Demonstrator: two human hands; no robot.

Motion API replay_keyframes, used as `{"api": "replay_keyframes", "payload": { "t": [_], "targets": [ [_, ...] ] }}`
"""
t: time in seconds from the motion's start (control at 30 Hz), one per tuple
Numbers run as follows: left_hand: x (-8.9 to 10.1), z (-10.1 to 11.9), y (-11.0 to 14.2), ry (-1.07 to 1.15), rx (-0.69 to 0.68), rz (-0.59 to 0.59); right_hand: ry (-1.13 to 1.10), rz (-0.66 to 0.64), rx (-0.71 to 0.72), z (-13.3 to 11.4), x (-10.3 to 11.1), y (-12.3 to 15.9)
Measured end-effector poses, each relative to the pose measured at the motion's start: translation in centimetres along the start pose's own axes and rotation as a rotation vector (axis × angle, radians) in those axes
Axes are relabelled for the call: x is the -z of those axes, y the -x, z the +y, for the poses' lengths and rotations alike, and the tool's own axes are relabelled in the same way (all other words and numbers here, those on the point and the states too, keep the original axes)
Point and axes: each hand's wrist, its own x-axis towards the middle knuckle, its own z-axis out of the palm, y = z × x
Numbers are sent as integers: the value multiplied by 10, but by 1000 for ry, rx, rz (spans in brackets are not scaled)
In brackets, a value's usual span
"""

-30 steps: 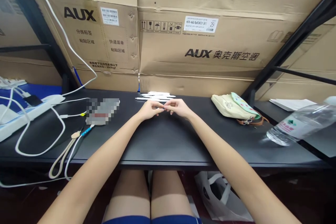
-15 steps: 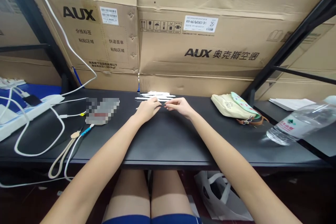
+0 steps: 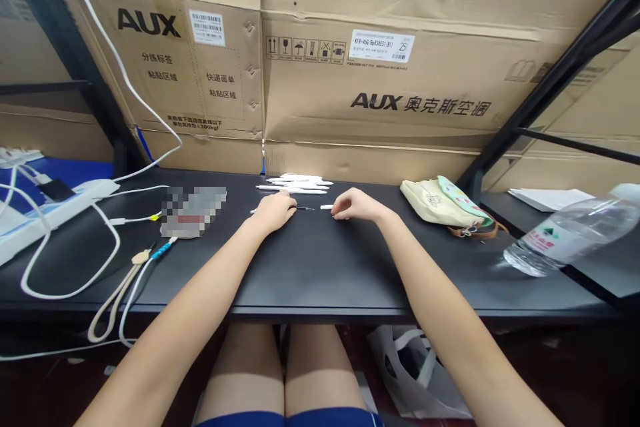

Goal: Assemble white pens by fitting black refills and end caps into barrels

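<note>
My left hand point(image 3: 276, 211) is closed around a white pen point(image 3: 253, 211), whose end shows at the left of the fist. A thin dark refill point(image 3: 305, 207) sticks out to the right from under the fingers. Opposite it, my right hand point(image 3: 356, 205) is pinched at a short white pen barrel piece point(image 3: 326, 207), its end pointing left toward the refill. A small gap parts the two. Just behind my left hand lies a bunch of several white pens point(image 3: 300, 181). The fingertips of my left hand are partly hidden.
A cream pouch point(image 3: 440, 203) and a clear water bottle point(image 3: 555, 240) lie on the right of the black table point(image 3: 320, 273). At left are a blurred-out phone-like object point(image 3: 195, 213), white cables and a power strip point(image 3: 60, 217). Cardboard point(image 3: 375, 127) stands behind.
My hands have moved apart; the right went to the right with the white barrel piece. The dark refill between them now shows bare. My left hand shifted slightly left and down.
</note>
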Motion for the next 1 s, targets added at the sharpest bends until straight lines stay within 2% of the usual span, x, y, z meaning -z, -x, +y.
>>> {"api": "replay_keyframes", "payload": {
  "t": [0.23, 0.37, 0.47, 0.57, 0.63, 0.73, 0.87, 1.0],
  "targets": [
    [1, 1, 1, -4, 21, -10, 37, 21, 22, -1, 0, 1],
    [0, 2, 2, 2, 57, 31, 34, 22, 16, 1, 1, 1],
    [2, 5, 2, 25, 106, 138, -15, 39, 18, 0, 1, 1],
    [6, 9, 2, 78, 109, 308, -91, 169, 33, -9, -5, 0],
    [8, 11, 1, 92, 44, 380, -237, 272, 5, -20, -15, -2],
    [8, 13, 1, 60, -71, 395, -666, 322, -120, -37, -38, -7],
    [8, 19, 0, -92, -197, 330, -1172, 142, -242, -49, -62, -13],
    [11, 26, 0, -197, -291, 310, -1400, 97, -295, -50, -69, -14]
  ]
}}
